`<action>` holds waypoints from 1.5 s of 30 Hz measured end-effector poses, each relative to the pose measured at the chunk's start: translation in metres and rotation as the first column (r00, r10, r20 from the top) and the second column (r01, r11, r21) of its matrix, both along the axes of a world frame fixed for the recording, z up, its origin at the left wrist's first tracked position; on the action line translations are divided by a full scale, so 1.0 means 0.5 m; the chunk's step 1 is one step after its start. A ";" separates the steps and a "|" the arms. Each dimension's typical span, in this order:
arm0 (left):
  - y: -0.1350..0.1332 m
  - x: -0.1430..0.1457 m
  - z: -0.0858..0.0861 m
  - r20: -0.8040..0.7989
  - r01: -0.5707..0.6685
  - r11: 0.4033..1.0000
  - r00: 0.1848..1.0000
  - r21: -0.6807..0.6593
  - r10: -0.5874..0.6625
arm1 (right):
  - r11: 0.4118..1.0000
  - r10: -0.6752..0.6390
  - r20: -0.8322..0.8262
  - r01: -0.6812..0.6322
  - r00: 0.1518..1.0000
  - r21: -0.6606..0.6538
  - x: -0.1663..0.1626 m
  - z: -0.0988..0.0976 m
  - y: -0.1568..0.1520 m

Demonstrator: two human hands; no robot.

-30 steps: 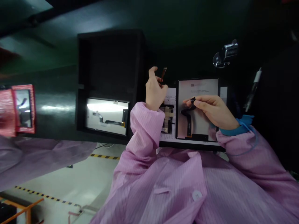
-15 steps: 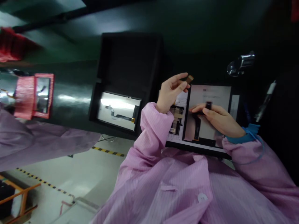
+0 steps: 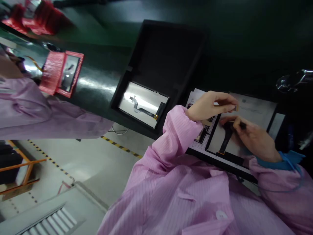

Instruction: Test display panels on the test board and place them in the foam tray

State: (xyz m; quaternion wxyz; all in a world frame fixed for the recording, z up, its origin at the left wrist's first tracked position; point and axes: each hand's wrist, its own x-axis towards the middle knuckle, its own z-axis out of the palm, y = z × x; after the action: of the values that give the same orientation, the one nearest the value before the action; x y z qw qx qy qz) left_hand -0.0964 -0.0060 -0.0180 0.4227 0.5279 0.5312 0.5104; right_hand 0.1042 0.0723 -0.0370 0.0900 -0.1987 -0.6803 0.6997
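Note:
My left hand (image 3: 207, 106) is closed in a pinch on a small gold-brown flex connector (image 3: 236, 107), held above the upper left part of a pale, reflective display panel (image 3: 259, 106). Just below it, my right hand (image 3: 256, 138) pinches the dark end of a black flex cable (image 3: 227, 137). That cable runs down to a gold strip at the panel's lower edge. The two hands are close together but apart. Partly covered by my left wrist, a dark electronic part (image 3: 202, 133) lies on a printed grid sheet (image 3: 194, 95).
To the left, a black box (image 3: 168, 29) holds another display panel (image 3: 144, 102) with its flex cable. Farther left is a red bubble-wrap pouch (image 3: 52, 70) near a co-worker's sleeve (image 3: 26, 101). A clear-and-metal object (image 3: 288, 83) and a pen (image 3: 306, 140) lie at right.
My left hand has come right and down with the connector, over the panel and closer to my right hand. The right hand keeps its pinch on the cable. The whole view has shifted and tilted.

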 end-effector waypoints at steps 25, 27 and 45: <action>-0.020 0.017 0.054 -0.400 0.060 0.922 0.889 -0.383 -0.224 | 0.846 -0.039 -0.090 0.081 0.995 0.527 0.002 0.011 0.003; -0.021 0.018 0.056 -0.388 0.065 0.914 0.892 -0.401 -0.234 | 0.833 -0.039 -0.088 0.082 0.995 0.548 0.000 0.009 0.003; -0.019 0.023 0.038 -0.360 0.076 0.936 0.910 -0.342 -0.206 | 0.854 -0.071 0.060 0.030 0.996 0.519 -0.004 0.022 0.000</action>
State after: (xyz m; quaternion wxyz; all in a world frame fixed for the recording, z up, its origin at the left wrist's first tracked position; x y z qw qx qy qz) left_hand -0.0848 -0.0155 0.0008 0.4247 0.5806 0.6403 0.2694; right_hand 0.1020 0.0721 -0.0258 0.1323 -0.2115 -0.8409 0.4804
